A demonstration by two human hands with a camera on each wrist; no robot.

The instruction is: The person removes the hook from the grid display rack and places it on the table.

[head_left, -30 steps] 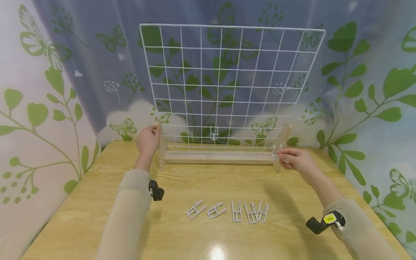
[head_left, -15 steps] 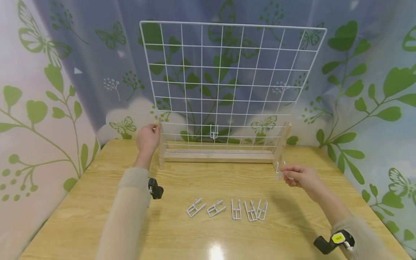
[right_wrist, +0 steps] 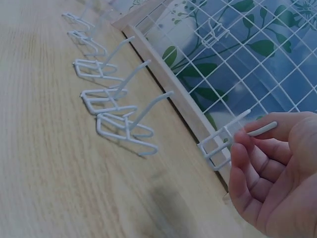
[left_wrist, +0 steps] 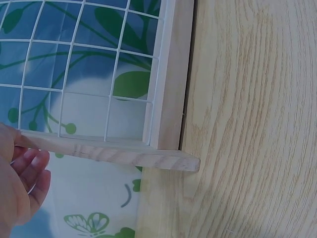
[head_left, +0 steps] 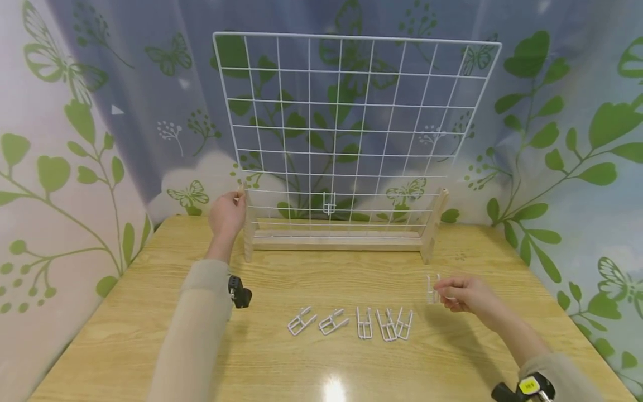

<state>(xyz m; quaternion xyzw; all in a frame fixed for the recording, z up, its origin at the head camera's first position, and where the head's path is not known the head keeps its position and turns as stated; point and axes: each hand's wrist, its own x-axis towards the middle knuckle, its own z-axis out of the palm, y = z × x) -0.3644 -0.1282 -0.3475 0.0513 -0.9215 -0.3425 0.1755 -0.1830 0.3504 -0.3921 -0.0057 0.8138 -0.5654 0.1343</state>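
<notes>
In the head view, a white wire grid panel (head_left: 358, 38) stands upright in a wooden stand (head_left: 336, 242). My left hand (head_left: 228, 215) holds the top of the stand's left post (left_wrist: 114, 154), with the fingers at the wood in the left wrist view. My right hand (head_left: 464, 295) pinches a white wire hook (head_left: 429, 293) between thumb and fingers, above the table in front of the stand's right side. The right wrist view shows this hook's prongs (right_wrist: 213, 141) sticking out past the fingertips. Another wire hook (head_left: 329, 211) hangs on the lower middle of the grid.
Several loose white wire hooks (head_left: 365, 336) lie in a row on the wooden table (head_left: 271, 363), the two rightmost touching or overlapping. A patterned curtain (head_left: 191, 128) hangs close behind the grid and along both sides.
My right hand has drawn back from the grid's lower right corner, down toward the front of the table, carrying the wire hook. My left hand stays on the post.
</notes>
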